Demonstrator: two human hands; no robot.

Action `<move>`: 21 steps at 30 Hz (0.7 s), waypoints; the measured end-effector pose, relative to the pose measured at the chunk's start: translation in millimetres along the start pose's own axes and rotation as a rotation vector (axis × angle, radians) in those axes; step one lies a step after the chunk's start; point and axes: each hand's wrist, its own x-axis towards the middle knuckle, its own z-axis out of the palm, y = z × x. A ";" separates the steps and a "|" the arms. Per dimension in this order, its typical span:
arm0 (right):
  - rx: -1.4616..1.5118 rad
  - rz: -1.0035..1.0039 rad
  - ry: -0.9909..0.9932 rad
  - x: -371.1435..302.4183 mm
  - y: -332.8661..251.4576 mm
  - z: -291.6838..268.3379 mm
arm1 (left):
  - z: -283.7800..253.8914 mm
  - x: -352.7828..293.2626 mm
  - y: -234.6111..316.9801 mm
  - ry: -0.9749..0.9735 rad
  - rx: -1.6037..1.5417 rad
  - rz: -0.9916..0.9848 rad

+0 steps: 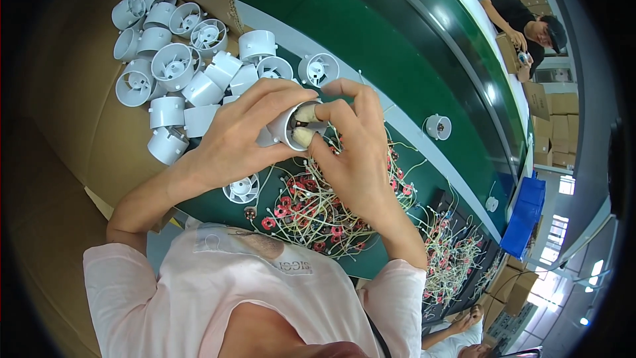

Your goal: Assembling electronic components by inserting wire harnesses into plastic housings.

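Observation:
My left hand is wrapped around a white cylindrical fan housing, its open end tilted toward my right hand. The thumb and index finger of my right hand wear pale finger covers and reach into that opening. They are closed against a small dark part inside, too covered to make out. Just below both hands spreads a pile of red ring-shaped coils with pale wires. A white fan frame with spokes lies under my left wrist. Another white housing stands just beyond my fingers.
A large brown carton on the left holds several white housings. Beyond runs a green belt carrying one housing. More wired coils lie at right, near a blue bin. A co-worker sits across the belt.

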 end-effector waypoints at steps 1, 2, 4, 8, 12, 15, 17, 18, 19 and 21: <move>0.096 0.057 -0.020 -2.2 3.7 2.3 | 0.2 0.5 -0.2 0.008 -0.019 0.014; 0.191 0.113 -0.039 -2.9 5.5 3.3 | 0.3 0.7 -0.6 0.004 -0.021 0.016; 0.272 0.194 -0.064 -1.7 4.3 3.5 | 0.4 0.6 -1.7 0.025 -0.026 0.001; 0.441 0.344 -0.111 -1.0 3.3 5.0 | 2.4 -0.2 -2.1 0.047 -0.016 -0.001; 0.493 0.351 -0.103 -3.8 9.7 10.9 | 4.9 -1.6 -2.6 0.047 -0.004 -0.005; 0.574 0.386 -0.108 -4.0 13.8 15.4 | 4.6 -1.3 -4.9 0.050 0.043 0.026; 0.558 0.349 -0.066 -1.9 11.1 20.1 | 3.5 -0.2 -6.9 0.066 0.132 0.099; 0.549 0.330 -0.045 -1.7 10.3 21.1 | 3.2 0.2 -5.8 0.063 0.131 0.097; 0.550 0.332 -0.045 -2.5 10.5 20.4 | 2.7 1.1 -3.4 0.044 0.122 0.078; 0.591 0.331 -0.030 -5.0 12.4 17.1 | 1.9 2.8 1.1 0.010 0.110 0.037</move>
